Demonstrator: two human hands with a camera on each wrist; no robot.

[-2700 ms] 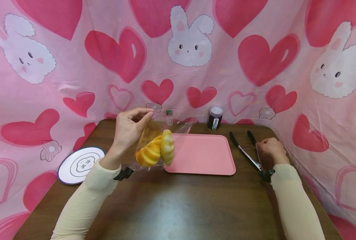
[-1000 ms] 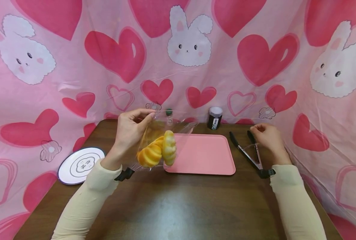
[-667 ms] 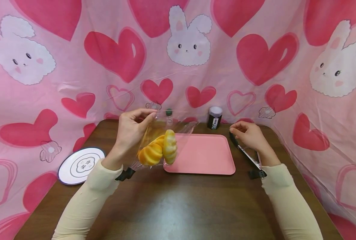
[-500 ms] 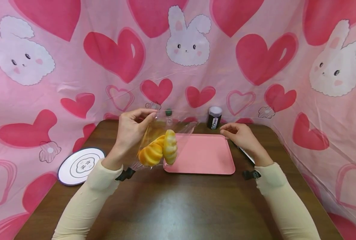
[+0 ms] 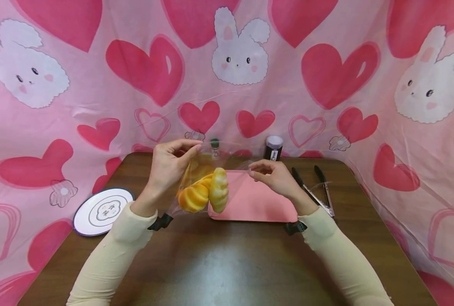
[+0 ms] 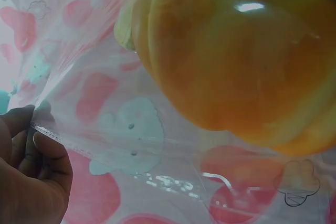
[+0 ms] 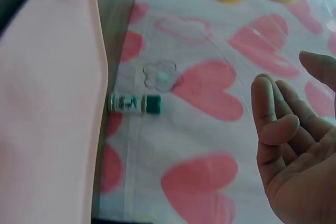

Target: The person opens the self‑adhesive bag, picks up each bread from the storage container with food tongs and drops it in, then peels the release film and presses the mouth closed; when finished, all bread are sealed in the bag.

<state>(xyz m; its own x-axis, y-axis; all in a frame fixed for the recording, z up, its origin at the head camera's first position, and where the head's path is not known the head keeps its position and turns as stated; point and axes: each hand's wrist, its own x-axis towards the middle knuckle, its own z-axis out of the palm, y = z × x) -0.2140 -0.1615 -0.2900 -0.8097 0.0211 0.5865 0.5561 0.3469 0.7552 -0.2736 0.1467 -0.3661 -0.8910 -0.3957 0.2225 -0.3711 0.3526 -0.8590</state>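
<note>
My left hand (image 5: 169, 163) pinches the top edge of a clear plastic bag (image 6: 184, 156) between thumb and fingers. Inside hang an orange-yellow ridged bread roll (image 5: 194, 196) and a paler, longer bread roll (image 5: 218, 190), leaning against each other. The left wrist view shows the orange roll (image 6: 236, 61) close up behind the film. My right hand (image 5: 275, 178) is at the bag's right side, above the tray, fingers bent loosely with a gap to the thumb. Nothing shows in its grasp in the right wrist view; whether it touches the thin film is hard to see.
Below the hands lies a pink tray (image 5: 249, 208) on the brown table (image 5: 219, 263). Black-tipped metal tongs (image 5: 328, 197) lie open at right. A white plate (image 5: 97, 221) sits at left. Behind stand a green-capped bottle (image 7: 131, 104) and a dark jar (image 5: 274, 148) with a pale lid.
My right hand has come left from beside the tongs, across the tray, to the bag's right side. The tongs stay in place. My left hand and the bag have shifted slightly right.
</note>
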